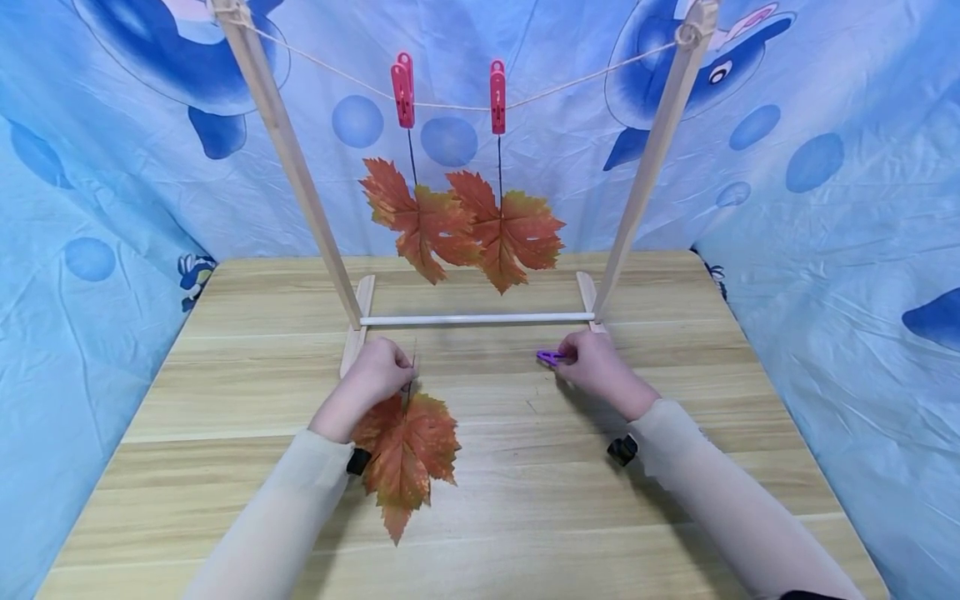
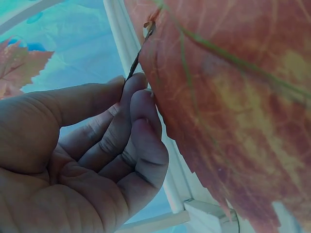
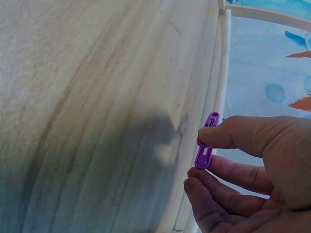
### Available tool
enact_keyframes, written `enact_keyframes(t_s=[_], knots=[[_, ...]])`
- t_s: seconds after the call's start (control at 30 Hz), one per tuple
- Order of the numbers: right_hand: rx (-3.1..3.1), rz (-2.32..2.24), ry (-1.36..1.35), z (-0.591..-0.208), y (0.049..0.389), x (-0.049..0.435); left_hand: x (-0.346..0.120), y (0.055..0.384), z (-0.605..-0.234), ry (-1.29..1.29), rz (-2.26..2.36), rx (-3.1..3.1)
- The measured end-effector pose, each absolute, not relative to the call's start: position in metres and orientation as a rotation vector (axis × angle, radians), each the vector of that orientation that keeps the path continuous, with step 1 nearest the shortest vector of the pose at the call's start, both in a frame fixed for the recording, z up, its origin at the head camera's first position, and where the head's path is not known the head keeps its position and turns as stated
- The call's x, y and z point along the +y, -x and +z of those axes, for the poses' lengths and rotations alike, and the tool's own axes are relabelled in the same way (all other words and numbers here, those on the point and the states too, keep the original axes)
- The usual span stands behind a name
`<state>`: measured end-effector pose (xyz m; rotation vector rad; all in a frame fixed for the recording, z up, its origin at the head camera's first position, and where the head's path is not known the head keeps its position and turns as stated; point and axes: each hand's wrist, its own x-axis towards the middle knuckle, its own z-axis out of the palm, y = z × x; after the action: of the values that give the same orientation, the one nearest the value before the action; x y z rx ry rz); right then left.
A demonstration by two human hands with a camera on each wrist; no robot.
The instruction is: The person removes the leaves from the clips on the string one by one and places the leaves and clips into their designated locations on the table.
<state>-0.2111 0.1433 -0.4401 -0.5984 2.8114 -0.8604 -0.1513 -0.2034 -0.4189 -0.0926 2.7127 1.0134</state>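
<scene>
My left hand [image 1: 378,368] pinches the thin dark stem of an orange-red maple leaf [image 1: 408,450] above the table's left half. In the left wrist view the stem [image 2: 136,62] runs between thumb and forefinger, with the leaf [image 2: 233,111] filling the right side. A small purple clothespin [image 3: 208,141] is held between the thumb and fingers of my right hand [image 1: 596,371], low over the table near the frame's right foot. Two more maple leaves [image 1: 423,221] [image 1: 510,233] hang by their stems from pink clothespins [image 1: 403,92] [image 1: 498,96] clipped on a string [image 1: 585,79].
Two wooden posts [image 1: 296,175] [image 1: 652,167] carry the string, and a white rod [image 1: 480,319] joins them near the bottom. The frame stands on a wood-grain table [image 1: 525,517]. Behind and at both sides hangs a blue cloth [image 1: 862,233] with cartoon prints.
</scene>
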Motion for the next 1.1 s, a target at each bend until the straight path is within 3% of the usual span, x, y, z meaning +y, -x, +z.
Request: enact_keyframes(t_s=[1.1], knots=[[2.777, -0.796, 0.517, -0.451, 0.218, 0.148, -0.204, 0.158, -0.434, 0.15, 0.984, 2.722]])
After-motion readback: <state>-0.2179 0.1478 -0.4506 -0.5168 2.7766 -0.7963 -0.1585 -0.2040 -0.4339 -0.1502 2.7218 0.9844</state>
